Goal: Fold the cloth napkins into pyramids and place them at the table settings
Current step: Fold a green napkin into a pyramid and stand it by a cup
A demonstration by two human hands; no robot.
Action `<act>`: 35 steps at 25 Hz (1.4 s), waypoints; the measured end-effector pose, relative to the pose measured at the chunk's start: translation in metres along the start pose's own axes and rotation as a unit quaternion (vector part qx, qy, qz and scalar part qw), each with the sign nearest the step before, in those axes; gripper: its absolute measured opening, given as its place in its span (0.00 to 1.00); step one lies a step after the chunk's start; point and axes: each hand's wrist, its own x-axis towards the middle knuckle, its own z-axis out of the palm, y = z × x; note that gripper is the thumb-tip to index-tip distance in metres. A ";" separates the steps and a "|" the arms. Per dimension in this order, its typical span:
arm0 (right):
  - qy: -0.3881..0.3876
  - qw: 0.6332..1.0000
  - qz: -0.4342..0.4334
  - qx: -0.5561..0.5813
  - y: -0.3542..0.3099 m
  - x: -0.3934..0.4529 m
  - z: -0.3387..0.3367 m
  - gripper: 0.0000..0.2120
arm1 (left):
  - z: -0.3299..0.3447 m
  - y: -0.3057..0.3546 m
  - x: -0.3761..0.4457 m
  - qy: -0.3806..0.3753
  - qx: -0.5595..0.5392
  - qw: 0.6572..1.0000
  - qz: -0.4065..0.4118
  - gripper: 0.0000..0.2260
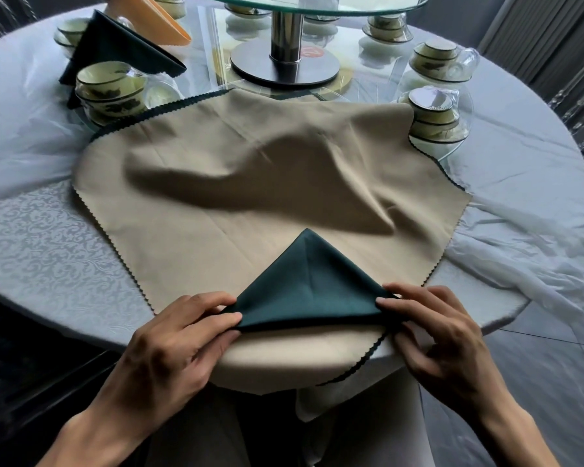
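A dark green napkin point(305, 288) folded into a pyramid stands at the near table edge, on top of a spread beige napkin point(250, 183). My left hand point(179, 338) pinches its left bottom corner and my right hand point(432, 328) pinches its right bottom corner. A second green pyramid napkin point(115, 45) and an orange one point(155, 18) stand at the far left, beside stacked bowls.
Stacks of bowls point(110, 92) and upturned glasses point(435, 112) ring the round white table point(41, 237). A glass turntable on a metal post point(285, 38) stands in the middle. Crumpled clear plastic point(506, 244) lies at the right. The beige cloth hangs over the near edge.
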 end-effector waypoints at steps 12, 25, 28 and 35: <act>-0.072 0.988 0.085 -0.109 -0.087 0.092 0.036 0.25 | 0.045 0.028 0.097 -0.139 0.047 0.988 -0.043 0.27; -0.179 0.948 0.184 -0.188 -0.024 0.034 0.013 0.34 | 0.027 0.002 0.042 -0.120 0.148 0.981 -0.043 0.23; -0.171 0.950 0.188 -0.184 -0.024 0.035 0.014 0.33 | 0.019 0.009 0.072 -0.163 0.111 0.973 -0.118 0.23; 0.084 0.979 0.091 -0.164 -0.043 0.026 0.013 0.19 | 0.011 0.009 0.103 -0.291 -0.162 0.907 -0.257 0.11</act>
